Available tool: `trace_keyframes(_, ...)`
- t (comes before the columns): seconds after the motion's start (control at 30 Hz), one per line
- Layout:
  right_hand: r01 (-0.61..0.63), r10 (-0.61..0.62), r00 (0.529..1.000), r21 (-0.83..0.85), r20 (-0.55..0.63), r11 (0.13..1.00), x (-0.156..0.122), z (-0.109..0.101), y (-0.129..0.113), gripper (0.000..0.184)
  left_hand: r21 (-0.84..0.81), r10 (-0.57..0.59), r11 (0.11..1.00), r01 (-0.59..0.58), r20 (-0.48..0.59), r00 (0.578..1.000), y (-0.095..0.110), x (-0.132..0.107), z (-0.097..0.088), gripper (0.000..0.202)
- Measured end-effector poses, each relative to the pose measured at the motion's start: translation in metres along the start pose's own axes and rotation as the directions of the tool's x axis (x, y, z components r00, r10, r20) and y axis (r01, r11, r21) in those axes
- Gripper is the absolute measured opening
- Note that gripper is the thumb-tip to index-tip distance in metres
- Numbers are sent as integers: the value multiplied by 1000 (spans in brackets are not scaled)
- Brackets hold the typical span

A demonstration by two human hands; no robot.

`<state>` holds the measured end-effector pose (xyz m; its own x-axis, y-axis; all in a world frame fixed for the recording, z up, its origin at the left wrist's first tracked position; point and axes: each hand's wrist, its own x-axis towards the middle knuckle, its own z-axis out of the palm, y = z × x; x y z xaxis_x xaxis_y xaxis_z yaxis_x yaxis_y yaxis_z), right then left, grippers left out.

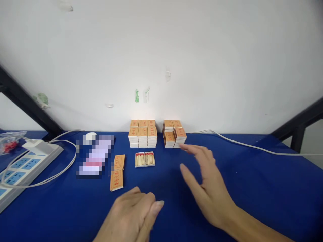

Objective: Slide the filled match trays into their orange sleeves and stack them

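My right hand (207, 181) is open, thumb and fingers apart, just in front of the right stack of matchboxes (179, 131). No object shows between its fingers. My left hand (131, 215) is closed near the front, knuckles up and thumb along its side; whatever it may hold is hidden. Beyond it, two open matchbox trays (144, 159) full of red-tipped matches lie side by side. To their left, two orange matchbox covers (116, 179) lie end to end. A wider stack of matchboxes (142, 134) stands at the back, left of the other stack.
On the left are a phone (98, 154) with a blurred screen, a white rounded object (91, 137) and a power strip (22, 168) with looping cables. Another white cable (237, 144) runs along the back right. A white wall (161, 50) closes off the blue table (264, 188).
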<state>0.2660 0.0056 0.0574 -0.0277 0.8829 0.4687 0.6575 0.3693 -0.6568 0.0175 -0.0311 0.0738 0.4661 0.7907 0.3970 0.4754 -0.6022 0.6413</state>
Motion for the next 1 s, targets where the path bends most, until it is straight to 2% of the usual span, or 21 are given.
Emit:
trace_keyframes(0.07,110,-97,985,-86,141,990,10,11,-9,42,126,159,981,-149,-74,984,-10,6,-18,58)
trace_keyframes(0.1,141,-119,974,-103,195,985,15,18,-12,43,199,153,970,-138,-64,986,-14,7,-27,55)
trace_keyframes(0.13,159,-127,961,-118,245,980,21,24,-14,43,268,126,959,-92,-115,985,-18,8,-36,53)
trace_keyframes(0.23,191,-116,916,-163,385,968,36,39,-14,43,349,-35,933,89,-157,987,-33,4,-61,28)
trace_keyframes(0.27,199,-104,897,-182,429,963,40,43,-14,48,361,-74,923,131,-168,983,-38,2,-68,30)
trace_keyframes(0.37,214,-56,845,-242,532,946,51,49,-12,65,416,-134,895,161,-92,987,-54,-7,-80,41)
trace_keyframes(0.43,222,-25,822,-279,570,934,57,51,-11,63,482,-133,865,138,-44,990,-61,-14,-83,42)
trace_keyframes(0.53,221,9,798,-306,603,926,63,50,-11,49,542,-111,835,96,-5,994,-67,-21,-82,45)
trace_keyframes(0.67,195,24,769,-270,639,943,59,39,-9,40,503,-109,861,72,44,993,-66,-27,-78,41)
trace_keyframes(0.77,157,29,755,-224,655,962,48,24,-3,42,433,-117,899,70,83,990,-55,-28,-67,36)
trace_keyframes(0.87,123,31,746,-184,665,975,35,5,4,48,353,-124,932,77,111,986,-38,-26,-48,32)
trace_keyframes(1.0,44,30,728,-90,685,995,21,-16,10,49,248,-103,967,52,195,975,-19,-12,-26,15)
